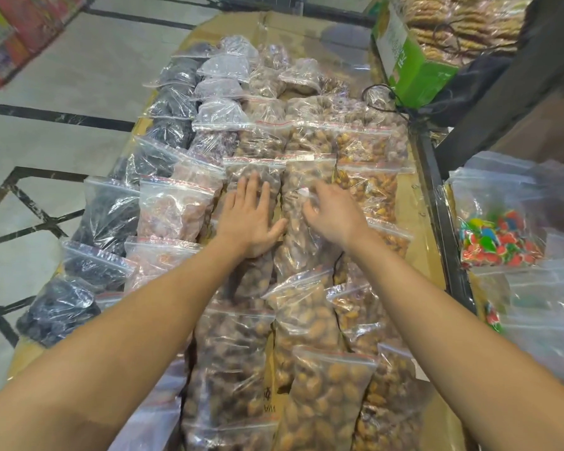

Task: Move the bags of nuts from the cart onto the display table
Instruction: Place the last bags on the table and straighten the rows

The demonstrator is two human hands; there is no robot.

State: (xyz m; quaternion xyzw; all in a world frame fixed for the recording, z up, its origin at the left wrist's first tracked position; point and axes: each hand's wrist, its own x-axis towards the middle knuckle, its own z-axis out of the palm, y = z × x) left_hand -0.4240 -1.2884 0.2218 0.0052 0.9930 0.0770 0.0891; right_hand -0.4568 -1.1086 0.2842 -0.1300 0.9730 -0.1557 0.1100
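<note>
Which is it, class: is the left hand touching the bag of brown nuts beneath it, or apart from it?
Touching. The head view shows the left hand lying flat, fingers straight, on the bag of brown nuts.

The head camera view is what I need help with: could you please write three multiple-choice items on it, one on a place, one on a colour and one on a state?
1. Where is the green box?
A. at the far right of the display table
B. on the floor at the left
C. under the left hand

2. What colour are the contents of the bags in the leftmost row?
A. bright yellow
B. dark, near black
C. white

3. How does the left hand lie?
A. clenched in a fist in the air
B. flat, fingers straight, on a bag of nuts
C. holding a box

Answers: 1 A, it stands beyond the bags at the table's far right edge. 2 B, that row looks blackish. 3 B, the fingers lie spread on the bag.
</note>
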